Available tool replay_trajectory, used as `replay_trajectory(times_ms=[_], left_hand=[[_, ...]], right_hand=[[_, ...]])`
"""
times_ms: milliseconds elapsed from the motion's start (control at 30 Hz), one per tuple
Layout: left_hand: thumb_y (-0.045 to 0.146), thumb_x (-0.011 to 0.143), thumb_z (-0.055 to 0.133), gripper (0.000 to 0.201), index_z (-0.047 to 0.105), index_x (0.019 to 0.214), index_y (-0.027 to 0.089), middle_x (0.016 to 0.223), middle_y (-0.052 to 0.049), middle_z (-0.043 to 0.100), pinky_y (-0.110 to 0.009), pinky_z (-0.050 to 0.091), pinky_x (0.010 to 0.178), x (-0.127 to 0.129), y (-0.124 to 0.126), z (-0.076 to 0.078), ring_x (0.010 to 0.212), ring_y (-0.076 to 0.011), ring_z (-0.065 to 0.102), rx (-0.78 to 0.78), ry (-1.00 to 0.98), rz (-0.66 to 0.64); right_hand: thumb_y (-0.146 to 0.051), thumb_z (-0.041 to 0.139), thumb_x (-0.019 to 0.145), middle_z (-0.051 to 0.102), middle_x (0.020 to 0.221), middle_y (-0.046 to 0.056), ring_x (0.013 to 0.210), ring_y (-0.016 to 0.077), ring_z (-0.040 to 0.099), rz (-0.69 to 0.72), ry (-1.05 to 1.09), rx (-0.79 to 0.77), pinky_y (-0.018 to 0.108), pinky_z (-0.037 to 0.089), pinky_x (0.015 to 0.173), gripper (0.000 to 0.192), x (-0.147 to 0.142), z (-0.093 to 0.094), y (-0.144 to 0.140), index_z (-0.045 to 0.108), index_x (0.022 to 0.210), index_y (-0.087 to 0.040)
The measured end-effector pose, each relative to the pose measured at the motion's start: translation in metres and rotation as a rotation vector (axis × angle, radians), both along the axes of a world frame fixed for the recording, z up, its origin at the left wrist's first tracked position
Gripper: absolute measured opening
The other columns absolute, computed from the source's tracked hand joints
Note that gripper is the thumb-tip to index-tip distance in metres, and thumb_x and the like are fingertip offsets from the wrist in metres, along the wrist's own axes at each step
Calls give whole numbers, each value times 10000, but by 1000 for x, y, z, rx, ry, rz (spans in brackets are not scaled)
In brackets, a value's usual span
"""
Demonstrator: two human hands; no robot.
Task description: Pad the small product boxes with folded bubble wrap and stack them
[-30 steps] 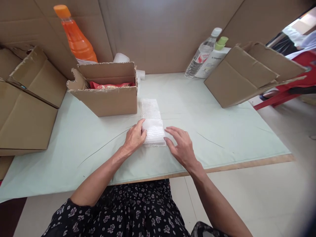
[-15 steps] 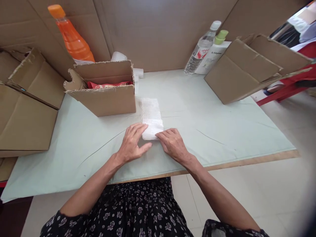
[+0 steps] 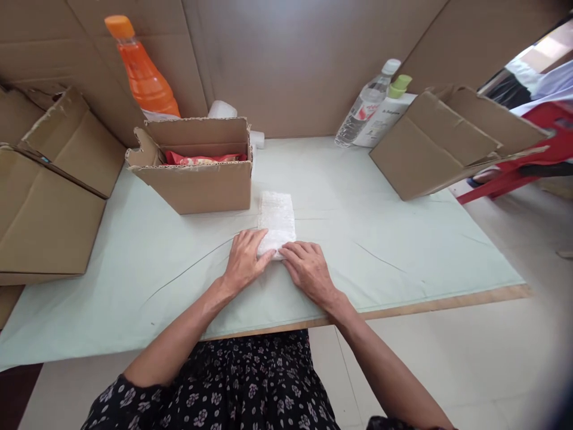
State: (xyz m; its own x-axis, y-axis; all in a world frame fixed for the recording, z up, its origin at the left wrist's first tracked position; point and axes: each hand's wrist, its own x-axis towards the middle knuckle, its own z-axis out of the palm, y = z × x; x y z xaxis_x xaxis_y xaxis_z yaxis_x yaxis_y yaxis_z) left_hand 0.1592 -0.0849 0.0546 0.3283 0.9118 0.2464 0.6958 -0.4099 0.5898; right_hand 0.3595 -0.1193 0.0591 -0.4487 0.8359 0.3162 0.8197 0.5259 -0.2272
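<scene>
Bubble-wrap bundle (image 3: 277, 218) lies flat on the pale green table cover (image 3: 358, 239), long axis running away from the person, just right of the open cardboard box (image 3: 192, 179) and close to its front corner. Near end of the bundle is under both hands.

Left hand (image 3: 245, 260) – palm down, fingers together and slightly curled, fingertips resting on the near-left edge of the wrap. Pressing rather than pinching, as far as visible. Right hand (image 3: 307, 270) – palm down, fingers close together, tips on the near-right edge of the wrap, meeting the left fingertips there. Whether either thumb is tucked under the wrap: cannot tell.

Open box holds a red packet (image 3: 201, 159). Behind it stands an orange bottle (image 3: 144, 71) with an orange cap, plus a white roll (image 3: 222, 109) against the cardboard back wall. Far right of the table: clear water bottle (image 3: 367, 103) and a white bottle with green cap (image 3: 388, 108), both leaning, next to a tilted empty carton (image 3: 430, 146). Another flattened carton (image 3: 49, 197) sits at the left table edge. Red plastic chair (image 3: 532, 161) beyond the right carton.
</scene>
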Motion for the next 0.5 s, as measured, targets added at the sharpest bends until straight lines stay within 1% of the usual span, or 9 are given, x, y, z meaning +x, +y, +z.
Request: replay_trajectory(times_ms=[33, 67, 133, 200, 233, 300, 367, 433, 500], left_hand=[[286, 912, 619, 422, 582, 1317, 172, 1276, -130, 670, -451, 422, 1038, -5, -7, 2, 1198, -293, 568, 41, -14, -62], [270, 922, 603, 424, 570, 1334, 174, 1297, -131, 660, -455, 412, 1053, -10, -15, 4, 1230, -294, 550, 70, -25, -124], [194, 934, 550, 424, 548, 1358, 179, 1221, -113, 692, -444, 420, 1038, -22, -34, 7, 1190, -273, 568, 66, -52, -205], [145, 938, 508, 443, 526, 1379, 183, 1102, -86, 718, -411, 456, 972, -30, -48, 9, 1073, -240, 606, -7, -89, -201], [144, 935, 507, 454, 517, 1387, 184, 1061, -76, 719, -394, 472, 939, -32, -52, 9, 1019, -228, 617, -54, -105, -182], [158, 917, 525, 468, 522, 1385, 185, 1020, -69, 717, -381, 490, 899, -30, -50, 7, 952, -218, 628, -134, -106, -119], [163, 887, 550, 471, 553, 1357, 180, 995, -72, 716, -397, 495, 895, -24, -37, 5, 928, -229, 634, -175, -62, -56], [162, 854, 581, 453, 599, 1307, 167, 978, -83, 713, -435, 485, 923, -16, -20, 4, 955, -258, 634, -181, -13, 1], [184, 837, 611, 423, 633, 1258, 155, 993, -98, 703, -457, 474, 944, -12, -9, 6, 994, -279, 627, -188, -37, 68]], right_hand=[[-136, 508, 971, 744, 1120, 92, 1030, 265, 645, -12, 26, -25, 425, 434, 874, 236, 0, -1, 2, 679, 1120, -204], [-138, 499, 977, 751, 1098, 84, 1002, 255, 654, -14, 58, -61, 422, 440, 877, 241, 1, 0, 2, 677, 1125, -204], [-155, 510, 980, 758, 1077, 66, 975, 237, 667, 23, 132, -159, 408, 459, 880, 237, 4, 5, -4, 668, 1149, -210], [-185, 519, 989, 761, 1066, 46, 967, 215, 677, 74, 203, -255, 381, 483, 871, 238, 7, 10, -17, 653, 1181, -227], [-207, 518, 997, 756, 1083, 47, 981, 213, 677, 72, 227, -266, 374, 492, 867, 242, 8, 13, -25, 643, 1202, -233], [-246, 520, 1003, 727, 1172, 79, 1050, 233, 660, 16, 224, -187, 386, 495, 875, 260, 6, 15, -38, 622, 1241, -229], [-257, 551, 987, 681, 1264, 118, 1125, 274, 624, -41, 147, -56, 418, 477, 898, 269, 1, 14, -44, 620, 1243, -212], [-224, 590, 958, 664, 1294, 135, 1153, 304, 601, -42, 33, 15, 437, 456, 906, 266, -4, 9, -41, 634, 1218, -192], [-171, 593, 940, 688, 1252, 129, 1118, 301, 614, -34, -42, 25, 430, 451, 881, 261, -8, 3, -31, 647, 1195, -179]])
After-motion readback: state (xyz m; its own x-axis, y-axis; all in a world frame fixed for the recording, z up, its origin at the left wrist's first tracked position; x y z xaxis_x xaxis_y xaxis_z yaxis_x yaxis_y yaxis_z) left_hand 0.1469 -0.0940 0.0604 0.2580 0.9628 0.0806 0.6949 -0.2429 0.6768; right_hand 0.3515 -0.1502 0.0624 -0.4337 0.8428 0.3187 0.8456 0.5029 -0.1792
